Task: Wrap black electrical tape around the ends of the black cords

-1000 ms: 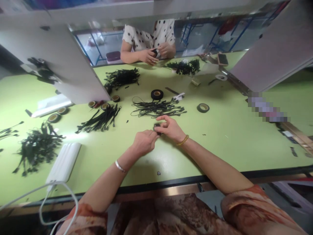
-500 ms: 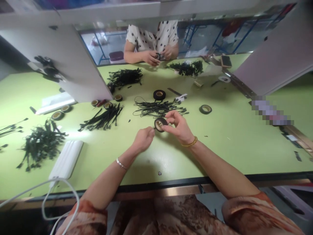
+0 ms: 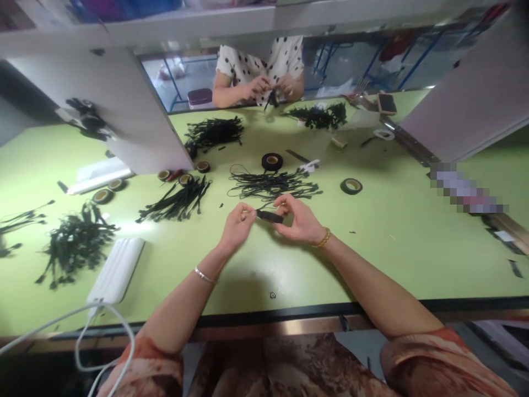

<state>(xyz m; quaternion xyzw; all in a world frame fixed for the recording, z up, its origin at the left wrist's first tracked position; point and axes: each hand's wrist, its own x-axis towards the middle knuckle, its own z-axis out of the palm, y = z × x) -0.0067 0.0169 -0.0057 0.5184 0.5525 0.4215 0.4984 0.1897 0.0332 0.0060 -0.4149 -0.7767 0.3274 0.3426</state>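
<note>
Close together above the green table, both my hands are closed. My right hand (image 3: 301, 220) grips a roll of black tape (image 3: 270, 216) between thumb and fingers, its dark edge now facing me. My left hand (image 3: 238, 225) pinches a thin black cable at the left side of the roll; the fingertips hide most of it. Tape from the roll seems to reach the pinched spot. Just beyond my hands lies a loose bundle of thin black cables (image 3: 268, 183). Behind that bundle is another black tape roll (image 3: 271, 161), lying flat.
More black cable bundles lie left (image 3: 177, 198) and far left (image 3: 78, 242). A white power bank (image 3: 118, 270) with a white cord sits front left. One tape roll (image 3: 351, 186) lies to the right. Across the table, a person in a dotted top handles a dark item (image 3: 271, 99).
The tape roll in my right hand has turned from showing its open core to showing its edge. My left hand has shifted slightly left and up. The person opposite has changed hand position.
</note>
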